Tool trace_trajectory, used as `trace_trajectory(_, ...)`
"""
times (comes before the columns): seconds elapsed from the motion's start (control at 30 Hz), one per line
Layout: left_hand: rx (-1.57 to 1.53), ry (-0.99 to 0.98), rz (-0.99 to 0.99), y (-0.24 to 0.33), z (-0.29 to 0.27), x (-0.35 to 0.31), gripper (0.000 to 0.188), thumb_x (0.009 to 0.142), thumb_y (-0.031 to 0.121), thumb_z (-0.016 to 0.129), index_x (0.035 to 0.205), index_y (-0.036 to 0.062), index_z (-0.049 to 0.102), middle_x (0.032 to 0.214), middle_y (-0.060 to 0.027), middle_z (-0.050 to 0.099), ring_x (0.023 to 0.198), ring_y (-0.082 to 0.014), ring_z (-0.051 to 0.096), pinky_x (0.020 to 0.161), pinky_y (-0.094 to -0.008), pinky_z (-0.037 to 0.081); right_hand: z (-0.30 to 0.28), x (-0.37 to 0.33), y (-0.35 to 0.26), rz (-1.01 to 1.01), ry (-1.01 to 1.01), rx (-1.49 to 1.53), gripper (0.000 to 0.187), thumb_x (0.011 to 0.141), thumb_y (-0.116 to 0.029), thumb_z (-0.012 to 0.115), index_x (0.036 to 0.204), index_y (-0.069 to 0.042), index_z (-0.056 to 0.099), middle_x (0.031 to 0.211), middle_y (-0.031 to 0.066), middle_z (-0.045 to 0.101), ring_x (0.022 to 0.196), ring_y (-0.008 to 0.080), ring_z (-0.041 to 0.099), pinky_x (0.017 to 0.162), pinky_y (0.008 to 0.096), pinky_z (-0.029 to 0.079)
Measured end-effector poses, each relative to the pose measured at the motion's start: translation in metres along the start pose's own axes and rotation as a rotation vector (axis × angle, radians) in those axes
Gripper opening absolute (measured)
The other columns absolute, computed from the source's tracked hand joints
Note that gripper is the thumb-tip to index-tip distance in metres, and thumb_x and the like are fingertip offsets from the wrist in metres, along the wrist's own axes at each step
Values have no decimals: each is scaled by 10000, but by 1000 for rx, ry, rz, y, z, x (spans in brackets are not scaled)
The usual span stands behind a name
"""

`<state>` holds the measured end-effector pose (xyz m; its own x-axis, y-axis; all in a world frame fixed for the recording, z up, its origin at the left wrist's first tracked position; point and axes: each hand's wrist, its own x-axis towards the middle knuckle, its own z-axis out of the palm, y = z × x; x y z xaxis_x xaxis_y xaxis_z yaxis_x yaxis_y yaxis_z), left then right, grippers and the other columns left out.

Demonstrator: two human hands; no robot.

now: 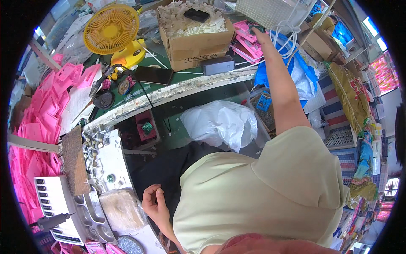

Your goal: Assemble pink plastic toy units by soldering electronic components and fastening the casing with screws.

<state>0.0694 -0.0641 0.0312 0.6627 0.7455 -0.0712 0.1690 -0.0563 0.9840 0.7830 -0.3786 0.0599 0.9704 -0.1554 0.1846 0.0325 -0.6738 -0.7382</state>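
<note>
Workbench: green top with a worn whitish front edge [194, 87], crowded along its length.
Far left: heaped pink plastic pieces [38, 120]; below, a grey power screwdriver [53, 221] across a white rack [55, 189].
Left-centre: yellow fan [111, 29], wrapped block [122, 210], dark phone [153, 75].
Left hand [155, 205]: half curled beside the block, nothing visible in it.
Centre: carton [196, 53] of pale bits, grey box [218, 65] before it.
Right hand [258, 35]: reaching to pink parts [250, 47] beyond the carton; grip cannot be told.
Right: white cable [292, 37] looped close by the forearm.
Counts: one fan, one phone, one carton; heap uncountable.
</note>
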Motion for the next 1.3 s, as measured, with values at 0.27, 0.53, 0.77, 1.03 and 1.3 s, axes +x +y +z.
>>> trace_trajectory(0.27,-44,63,22,-11,-10,-5,52,946,2,621,983,-26,645,1001,-81,680,809,-102,604,744,-232,494,29,5,13,270,-39,502,812,754,-540,804,1361,-38,607,1392,187,590,1254,308,554,1044,416,432)
trace_trajectory(0.53,-79,65,6,-19,-15,0,53,951,22,632,979,-18,650,980,-70,681,791,-98,601,720,-232,489,9,32,42,386,-122,440,823,711,-612,825,1361,-153,615,1400,153,588,1245,333,545,1012,536,424)
trace_trajectory(0.77,-29,36,0,-17,-19,5,71,967,40,628,998,-17,657,981,-63,686,793,-90,597,729,-222,480,8,-20,7,559,-285,748,653,716,-513,863,1234,-165,670,1213,78,710,1066,318,666,892,554,495)
trace_trajectory(1.03,-37,13,-30,-10,-8,9,56,950,27,628,964,-18,659,958,-61,675,781,-98,599,710,-225,477,7,-9,3,484,-281,1009,491,786,-282,862,1208,-123,667,1228,88,709,1110,306,675,976,592,484)
trace_trajectory(1.3,-41,29,-3,-7,-8,8,71,955,42,635,972,-21,662,955,-61,678,775,-99,600,713,-228,479,18,-4,-11,383,-165,1149,359,846,-158,797,1178,-118,665,1170,123,712,1050,320,692,912,510,560)
